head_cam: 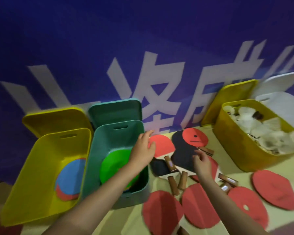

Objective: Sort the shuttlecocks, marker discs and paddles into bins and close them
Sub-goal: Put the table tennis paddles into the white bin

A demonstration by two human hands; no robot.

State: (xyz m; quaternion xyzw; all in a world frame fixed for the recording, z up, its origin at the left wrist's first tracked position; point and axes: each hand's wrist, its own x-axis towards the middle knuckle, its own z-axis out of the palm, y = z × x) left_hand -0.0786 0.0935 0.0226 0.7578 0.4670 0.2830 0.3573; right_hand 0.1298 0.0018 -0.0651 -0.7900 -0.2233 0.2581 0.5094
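Observation:
Several paddles lie on the pale table (136, 219). My left hand (143, 150) reaches over the green bin's (109, 143) right rim, fingers relaxed near a red paddle (163, 146). My right hand (202, 161) touches the edge of a black-faced paddle (183, 153) that carries a red marker disc (195, 137). A green disc (115, 165) lies in the green bin. The left yellow bin (41, 167) holds blue and red discs (71, 178). The right yellow bin (234, 146) is full of white shuttlecocks (261, 128).
Open lids lean behind the bins against a blue banner with white characters (143, 56). A white bin (282, 102) with its lid up stands behind the right yellow bin. More red paddles (275, 190) cover the table front and right.

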